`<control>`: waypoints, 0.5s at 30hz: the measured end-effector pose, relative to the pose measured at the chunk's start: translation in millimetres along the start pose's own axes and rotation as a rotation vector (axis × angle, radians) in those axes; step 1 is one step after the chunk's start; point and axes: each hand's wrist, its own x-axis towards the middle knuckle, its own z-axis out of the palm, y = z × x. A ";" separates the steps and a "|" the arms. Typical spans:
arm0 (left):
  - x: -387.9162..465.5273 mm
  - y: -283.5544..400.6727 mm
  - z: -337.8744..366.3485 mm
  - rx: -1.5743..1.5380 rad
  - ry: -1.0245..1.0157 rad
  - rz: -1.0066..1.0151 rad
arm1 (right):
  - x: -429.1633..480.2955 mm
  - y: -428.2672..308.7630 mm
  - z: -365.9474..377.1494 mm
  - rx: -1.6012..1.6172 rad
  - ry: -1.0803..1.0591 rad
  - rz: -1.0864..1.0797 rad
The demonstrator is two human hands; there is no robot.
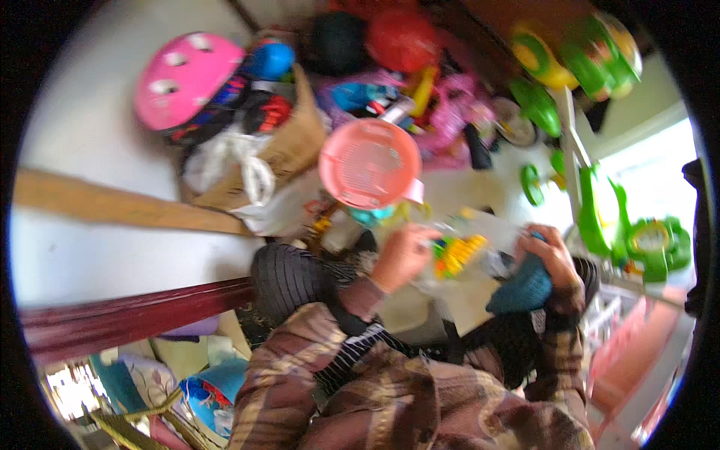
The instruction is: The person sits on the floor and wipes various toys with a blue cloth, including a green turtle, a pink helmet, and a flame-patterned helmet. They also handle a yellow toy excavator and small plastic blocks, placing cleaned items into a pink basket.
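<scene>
My left hand [406, 254] reaches over the floor between my knees, its fingertips beside a cluster of small yellow, green and orange plastic pieces [457, 256]. Blur hides whether the fingers pinch one of them. My right hand [550, 256] is closed on a bunched teal cloth [522, 286], which hangs down toward my lap. Some see-through plastic [495, 263] lies between the two hands. Just beyond my left hand stands a round pink plastic basket [370, 163] with a perforated bottom, above something turquoise [368, 216].
A cardboard box [292, 140] with a white plastic bag [256, 174] stands ahead left, a pink helmet [188, 79] over it. Pink bags [450, 107] and a red ball [402, 39] are piled beyond. Green toy parts [599, 211] stand at right. A dark red wooden edge [140, 315] is left.
</scene>
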 end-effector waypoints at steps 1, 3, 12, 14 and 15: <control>-6.1 -4.5 -5.7 0.046 0.040 0.005 | -0.7 3.4 3.0 0.035 -0.034 0.106; -18.9 -9.9 -15.6 0.209 0.032 -0.098 | -0.7 11.9 8.1 -0.169 -0.117 0.034; -14.9 -19.8 -27.3 0.841 -0.016 -0.288 | 26.0 60.2 45.2 -0.529 -0.413 -0.098; -12.4 -16.5 -27.6 0.888 0.036 -0.229 | 28.7 63.8 52.4 -0.607 -0.458 -0.133; -13.8 -13.1 -25.3 0.901 0.096 -0.087 | 28.2 65.4 55.5 -0.655 -0.467 -0.146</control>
